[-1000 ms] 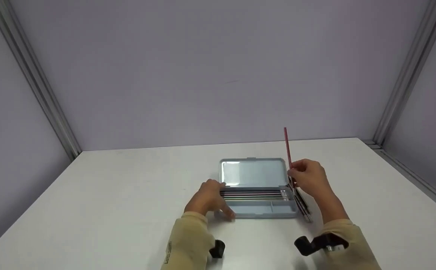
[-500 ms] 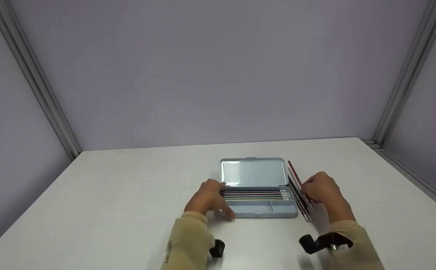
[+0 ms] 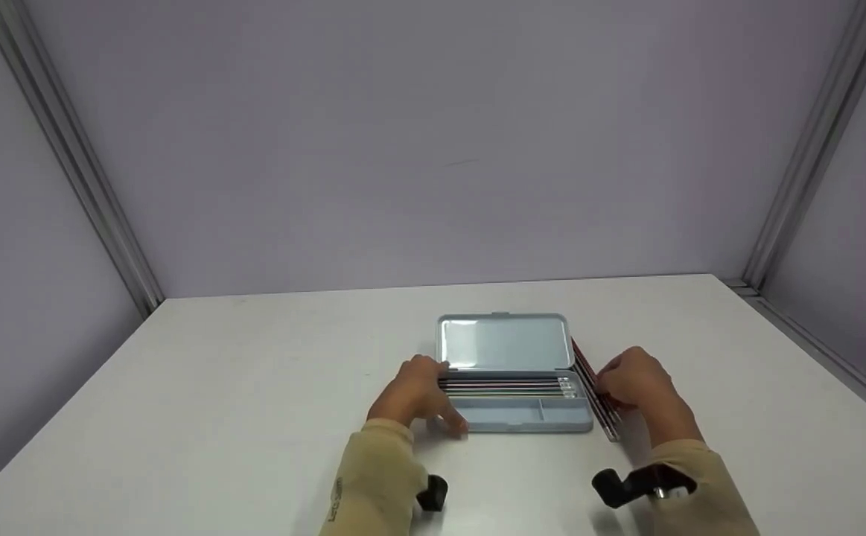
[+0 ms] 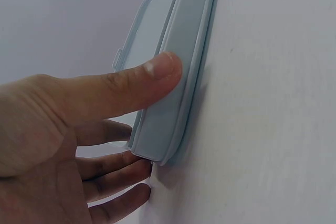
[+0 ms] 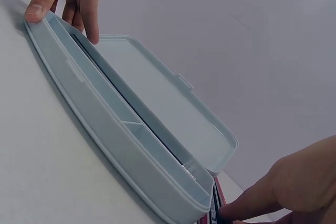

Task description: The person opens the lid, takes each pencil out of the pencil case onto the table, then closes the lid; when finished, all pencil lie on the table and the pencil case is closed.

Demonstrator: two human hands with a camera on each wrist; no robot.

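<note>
Left grip (image 3: 416, 394): my thumb and fingers clamp the open pencil case (image 3: 511, 406) at its left end.
Right grip (image 3: 634, 383): my fingers press pencils (image 3: 598, 402) on the counter (image 3: 254, 387).

We note a pale blue-grey pencil case (image 3: 503, 344) on a white table (image 3: 254, 387). Loose pencils (image 3: 595, 393) look red and dark, possibly striped. Sleeves (image 3: 373, 484) are cream; walls (image 3: 433, 149) pale lilac.

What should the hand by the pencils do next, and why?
Probably lift one pencil from the loose pencils into the open pencil case. The right hand rests on them beside the case, and the left hand steadies its other end.
</note>
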